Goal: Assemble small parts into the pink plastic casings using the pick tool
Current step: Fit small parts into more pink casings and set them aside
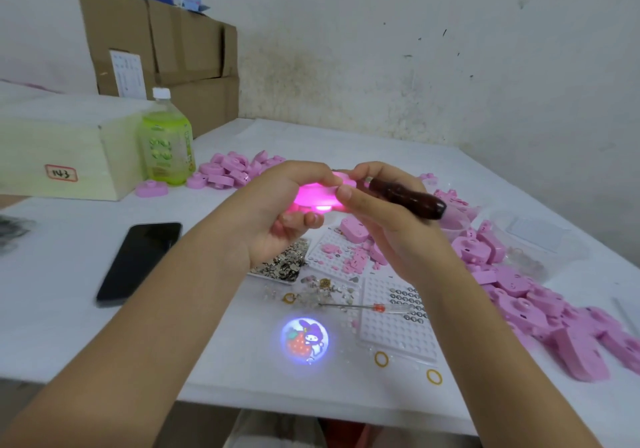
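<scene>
We hold the glowing pink plastic casing point(317, 195) edgewise between the left hand point(284, 212) and right hand point(377, 212), the right also clasping the dark wooden-handled pick tool point(407, 198); it seems light, rigid, smooth.

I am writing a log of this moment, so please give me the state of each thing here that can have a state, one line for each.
Pink casing: lit, glowing, held up by both hands.
Pick tool: held in right hand, tip hidden.
Left hand: fingers closed on the casing.
Projected picture: showing on the table.
Bottle: upright, capped.
Phone: screen dark, lying flat.
Cardboard boxes: stacked.
</scene>
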